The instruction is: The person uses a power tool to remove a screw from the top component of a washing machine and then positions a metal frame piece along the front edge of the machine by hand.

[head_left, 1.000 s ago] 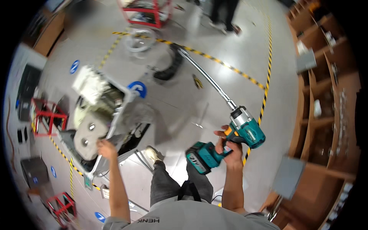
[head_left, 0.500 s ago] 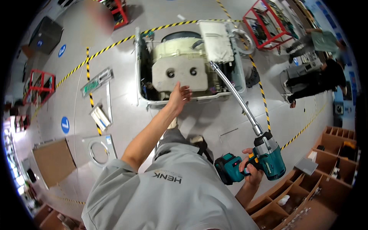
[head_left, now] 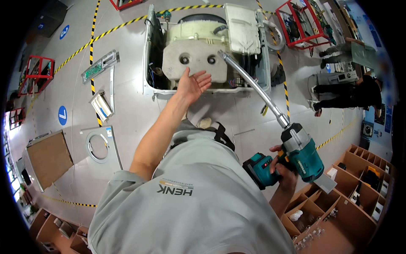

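Observation:
A washing machine with its top off [head_left: 264,78] stands in front of me, showing a pale tub, a white panel [head_left: 242,29] and a concrete counterweight [head_left: 173,70] with two dark bolt holes. My left hand [head_left: 192,84] is open, palm up with fingers spread, just in front of the counterweight or over its lower edge; I cannot tell if it touches. My right hand [head_left: 279,165] grips a teal cordless impact wrench [head_left: 304,158]. Its long chrome extension [head_left: 253,86] reaches up toward the counterweight, its tip by the right bolt hole; contact is unclear.
Red carts [head_left: 298,29], a round front panel [head_left: 112,161], a cardboard-brown board [head_left: 48,161] and loose parts [head_left: 100,103] surround me on the taped floor. Wooden compartment bins [head_left: 342,211] are at lower right. Co-workers [head_left: 338,93] are at right.
My view has swung round so the machine is now straight ahead. My left hand has left the machine's edge and opened palm up. The wrench's tip has shifted onto the counterweight's area.

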A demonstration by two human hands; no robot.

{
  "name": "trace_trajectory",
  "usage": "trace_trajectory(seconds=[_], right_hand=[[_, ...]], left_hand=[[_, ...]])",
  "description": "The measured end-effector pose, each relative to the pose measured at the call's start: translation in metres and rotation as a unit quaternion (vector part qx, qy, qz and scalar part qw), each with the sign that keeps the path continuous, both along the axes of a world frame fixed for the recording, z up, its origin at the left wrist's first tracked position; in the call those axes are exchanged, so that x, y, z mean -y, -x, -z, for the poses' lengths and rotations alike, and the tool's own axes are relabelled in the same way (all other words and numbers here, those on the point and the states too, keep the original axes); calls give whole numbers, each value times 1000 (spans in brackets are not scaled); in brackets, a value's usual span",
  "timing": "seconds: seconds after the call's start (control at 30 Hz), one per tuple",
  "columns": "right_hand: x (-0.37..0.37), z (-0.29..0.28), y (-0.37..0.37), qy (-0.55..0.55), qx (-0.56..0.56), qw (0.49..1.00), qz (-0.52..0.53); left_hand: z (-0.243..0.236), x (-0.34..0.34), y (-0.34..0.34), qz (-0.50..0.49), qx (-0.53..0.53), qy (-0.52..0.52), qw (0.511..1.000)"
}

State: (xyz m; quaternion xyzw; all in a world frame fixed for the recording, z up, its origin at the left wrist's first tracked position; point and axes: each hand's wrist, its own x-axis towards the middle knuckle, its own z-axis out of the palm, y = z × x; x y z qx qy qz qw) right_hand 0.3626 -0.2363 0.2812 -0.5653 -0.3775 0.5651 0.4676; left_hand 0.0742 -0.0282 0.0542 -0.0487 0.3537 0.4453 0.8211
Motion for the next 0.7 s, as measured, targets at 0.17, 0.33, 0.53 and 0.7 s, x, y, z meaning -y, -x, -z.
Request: trace_trajectory(seconds=[0.17, 0.33, 0.53, 0.7], right_hand=[[-5, 4, -9, 4, 13, 1000, -2], [-17, 11, -7, 28, 62, 998, -19], [-42, 9, 15, 101, 85, 991, 4], [-70, 6, 48, 145, 92, 985, 11]], left_hand=[[2, 3, -16, 38, -14, -3, 999], [15, 13, -33, 116, -277, -97, 949], [29, 15, -17, 120, -745, -383, 533], [47, 4, 2, 161, -784, -456, 388]])
